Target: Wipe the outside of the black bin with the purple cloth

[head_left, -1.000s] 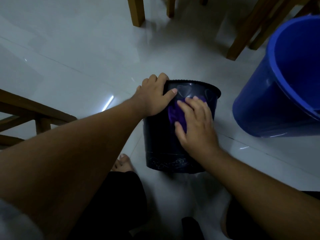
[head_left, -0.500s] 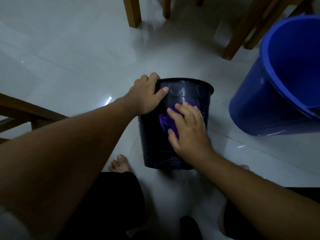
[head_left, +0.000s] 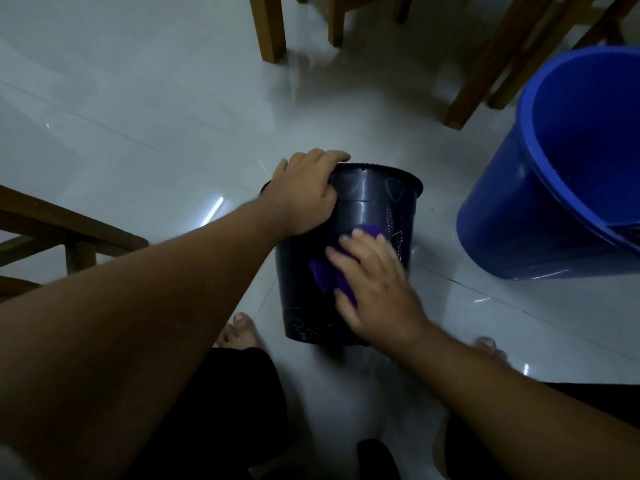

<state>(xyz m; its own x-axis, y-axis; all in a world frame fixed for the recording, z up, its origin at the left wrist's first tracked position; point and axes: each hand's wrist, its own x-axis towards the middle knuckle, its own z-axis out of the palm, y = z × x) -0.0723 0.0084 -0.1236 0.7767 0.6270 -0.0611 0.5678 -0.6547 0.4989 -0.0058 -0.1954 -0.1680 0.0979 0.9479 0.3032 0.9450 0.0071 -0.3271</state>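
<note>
The black bin [head_left: 367, 206] stands upright on the pale tiled floor, between my knees. My left hand [head_left: 304, 192] grips its rim on the left side, thumb on the outer wall. My right hand [head_left: 374, 289] lies flat on the near wall, low down, and presses the purple cloth [head_left: 329, 275] against it. Purple shows to the left of my fingers and above them; the rest of the cloth is hidden under my palm.
A large blue bucket [head_left: 540, 188] stands close on the right. Wooden chair legs [head_left: 270, 26] rise at the back, and a wooden frame [head_left: 69, 230] sits at the left. My bare feet [head_left: 239, 332] rest near the bin's base.
My right hand has slid the purple cloth down the bin's near wall, from just under the rim toward the base. My left hand has stayed on the rim.
</note>
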